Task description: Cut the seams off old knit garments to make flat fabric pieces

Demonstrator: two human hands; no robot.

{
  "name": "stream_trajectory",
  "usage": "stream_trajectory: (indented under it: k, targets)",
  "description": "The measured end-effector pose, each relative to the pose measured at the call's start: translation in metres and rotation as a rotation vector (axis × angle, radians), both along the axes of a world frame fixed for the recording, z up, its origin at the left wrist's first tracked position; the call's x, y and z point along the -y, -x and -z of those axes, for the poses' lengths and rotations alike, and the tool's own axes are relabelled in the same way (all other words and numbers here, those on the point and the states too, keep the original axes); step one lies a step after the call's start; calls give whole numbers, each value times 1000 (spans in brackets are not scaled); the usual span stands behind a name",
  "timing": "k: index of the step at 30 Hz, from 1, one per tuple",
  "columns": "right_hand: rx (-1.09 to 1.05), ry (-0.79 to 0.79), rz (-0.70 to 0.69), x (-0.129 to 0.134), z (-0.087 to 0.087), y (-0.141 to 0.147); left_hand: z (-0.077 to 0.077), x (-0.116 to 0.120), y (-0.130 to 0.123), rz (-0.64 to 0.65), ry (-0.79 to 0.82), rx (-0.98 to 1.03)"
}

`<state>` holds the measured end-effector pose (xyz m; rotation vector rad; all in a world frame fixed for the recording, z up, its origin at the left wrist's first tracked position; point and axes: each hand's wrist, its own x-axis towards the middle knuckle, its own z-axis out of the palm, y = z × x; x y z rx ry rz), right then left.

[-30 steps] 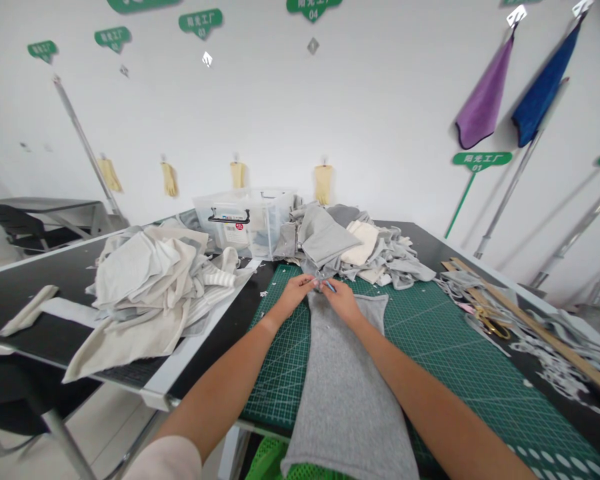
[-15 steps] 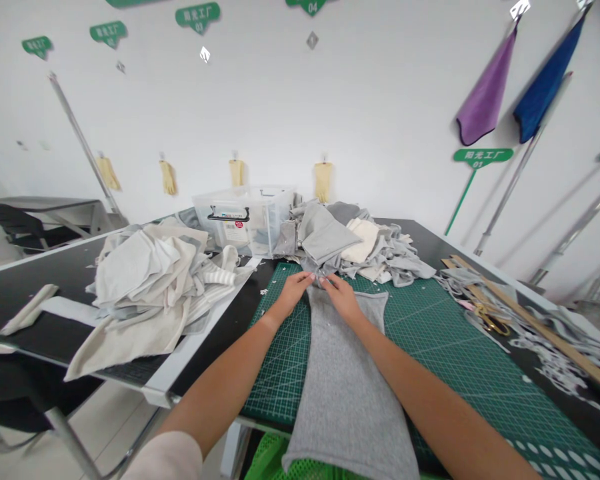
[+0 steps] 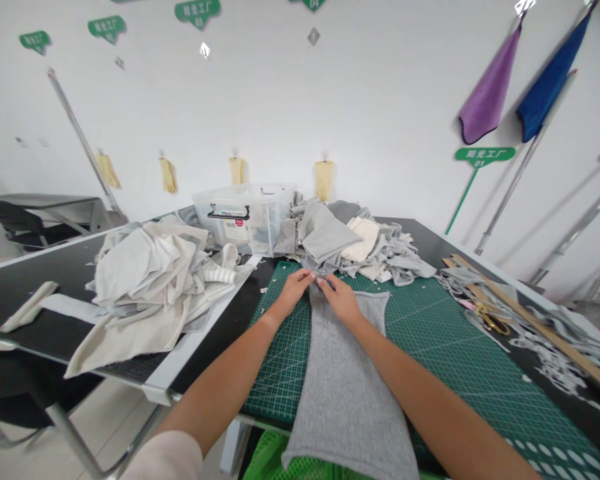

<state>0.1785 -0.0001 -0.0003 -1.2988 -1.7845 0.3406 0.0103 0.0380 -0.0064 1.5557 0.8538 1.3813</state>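
A long grey knit fabric piece [image 3: 347, 380] lies over the green cutting mat [image 3: 440, 333], its near end draping past the table edge. At its far left corner my left hand [image 3: 296, 290] is closed in a pinch on the fabric. My right hand [image 3: 341, 299] is closed right beside it, fingertips almost touching the left ones. A small dark bluish object shows at the right fingers; it is too small to name, and the fingers partly hide it.
Grey and cream fabric scraps [image 3: 330, 233] are heaped beyond my hands, beside a clear plastic bin [image 3: 247, 220]. Another cloth pile [image 3: 145, 273] sits left. Gold-handled scissors [image 3: 493, 321], wooden strips [image 3: 545, 327] and white trimmings [image 3: 550, 360] lie right. A green mesh basket [image 3: 270, 457] is below the edge.
Both hands stay at the fabric's far corner. The right fingers have shifted slightly, and a dark bluish bit now shows by them. The fabric lies nearly as before.
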Motion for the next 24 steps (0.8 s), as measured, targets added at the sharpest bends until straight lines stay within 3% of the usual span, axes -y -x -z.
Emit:
stream_trajectory:
  k: [15, 24]
  targets:
    - [-40, -42, -28, -10, 1, -2, 6, -7, -3, 28, -78, -93]
    - [-123, -40, -4, -18, 5, -10, 4, -1, -2, 140, -3, -168]
